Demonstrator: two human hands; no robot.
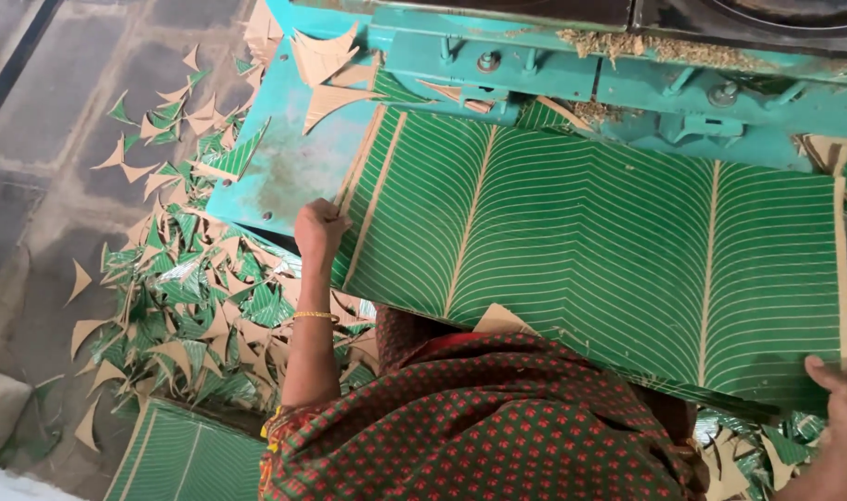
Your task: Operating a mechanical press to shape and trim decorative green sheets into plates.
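I am leaning over the teal machine (572, 70), whose bed is carrying the big green leaf-patterned sheet (581, 241) I am holding flat, far edge against the machine body. Green and tan offcuts (191, 297) are lying scattered over the stone floor (52, 139) to my left (a few are sitting on the machine too). My left hand (319, 227) is gripping the sheet's left edge; my right hand (841, 390), well apart, is pinching its near right corner.
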